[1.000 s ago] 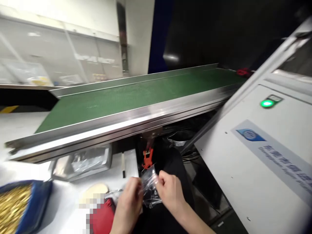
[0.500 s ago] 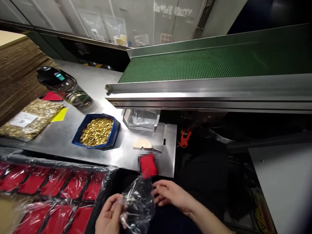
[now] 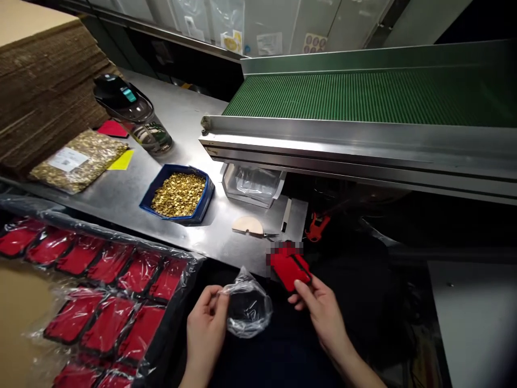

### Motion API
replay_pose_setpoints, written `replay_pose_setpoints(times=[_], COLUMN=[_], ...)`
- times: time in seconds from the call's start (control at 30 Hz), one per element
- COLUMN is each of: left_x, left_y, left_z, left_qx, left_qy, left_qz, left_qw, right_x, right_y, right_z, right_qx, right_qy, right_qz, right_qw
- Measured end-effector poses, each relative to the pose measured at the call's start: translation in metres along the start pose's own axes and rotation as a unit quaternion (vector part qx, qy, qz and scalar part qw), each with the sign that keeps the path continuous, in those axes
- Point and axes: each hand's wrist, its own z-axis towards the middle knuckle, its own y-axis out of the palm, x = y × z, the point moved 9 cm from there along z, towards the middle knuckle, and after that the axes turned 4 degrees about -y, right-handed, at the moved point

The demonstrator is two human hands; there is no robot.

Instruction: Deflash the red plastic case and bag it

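Low in the view, my left hand point(image 3: 208, 323) pinches the edge of a clear plastic bag point(image 3: 249, 310), whose mouth is spread into a ring. To its right, my right hand point(image 3: 323, 312) grips a red pouch point(image 3: 290, 267) by its lower right corner, between thumb and fingers. The pouch is tilted, has a dark edge and is apart from the bag. Beyond it on the metal table point(image 3: 210, 240) lie a pale half-round piece point(image 3: 247, 224) and a small knife-like tool point(image 3: 286, 214).
A box of bagged red pouches point(image 3: 109, 323) fills the lower left. Behind are a blue tray of gold pieces point(image 3: 180, 195), a bottle point(image 3: 149, 129), a clear bin point(image 3: 254, 186), a cardboard stack point(image 3: 44, 81) and a green conveyor point(image 3: 343, 97). An orange tool point(image 3: 317, 226) lies right.
The red pouch is now in my right hand, away from the bag and further right. The bag's mouth has opened into a ring at my left hand. The camera view has shifted.
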Motion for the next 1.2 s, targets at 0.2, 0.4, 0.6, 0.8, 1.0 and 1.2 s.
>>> replay_pose_setpoints(times=[0.2, 0.4, 0.6, 0.8, 1.0, 1.2], left_x=[0.049, 0.073, 0.081, 0.076, 0.089, 0.099], left_y=[0.072, 0.101, 0.102, 0.086, 0.080, 0.087], left_z=[0.012, 0.012, 0.000, -0.008, -0.026, -0.048], left_qx=[-0.072, -0.143, -0.148, -0.105, -0.092, -0.149], left_qy=[0.098, 0.196, 0.304, 0.297, 0.283, 0.303], left_qz=[0.080, 0.132, 0.201, 0.265, 0.167, 0.093], left_qw=[0.989, 0.961, 0.920, 0.911, 0.940, 0.937], right_x=[-0.051, -0.022, 0.002, 0.022, 0.014, -0.014], right_y=[-0.021, 0.000, -0.008, -0.010, 0.008, 0.018], right_z=[-0.040, -0.033, -0.015, -0.014, -0.016, -0.016], right_qx=[-0.087, -0.171, -0.142, -0.081, -0.136, -0.215], right_qy=[-0.121, -0.114, -0.050, 0.029, 0.004, -0.028], right_qz=[-0.207, -0.410, -0.330, -0.070, -0.105, -0.301], right_qw=[0.967, 0.889, 0.932, 0.994, 0.985, 0.929])
